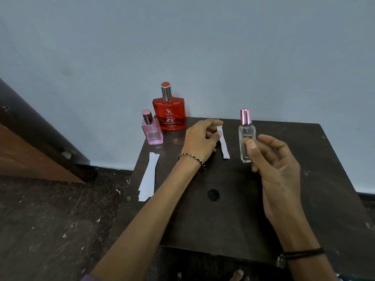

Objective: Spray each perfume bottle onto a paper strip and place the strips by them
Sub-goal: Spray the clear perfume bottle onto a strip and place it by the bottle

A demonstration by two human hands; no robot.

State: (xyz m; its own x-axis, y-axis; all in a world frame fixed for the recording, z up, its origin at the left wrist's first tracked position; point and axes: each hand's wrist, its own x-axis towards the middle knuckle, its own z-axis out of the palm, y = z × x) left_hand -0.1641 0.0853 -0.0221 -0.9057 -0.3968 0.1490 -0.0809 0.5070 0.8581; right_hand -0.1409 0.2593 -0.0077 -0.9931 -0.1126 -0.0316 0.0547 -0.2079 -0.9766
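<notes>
My right hand holds a clear rectangular perfume bottle with a pink metallic cap, raised above the dark table. My left hand pinches the top of a white paper strip, which hangs just left of the clear bottle. At the table's far left corner stand a large red perfume bottle with a silver cap and a small pink perfume bottle, both capped. A stack of spare white paper strips lies along the table's left edge.
The table stands against a pale blue-grey wall. A round hole sits in the tabletop's middle. A brown door leans in at the left. Dark speckled floor lies left of the table.
</notes>
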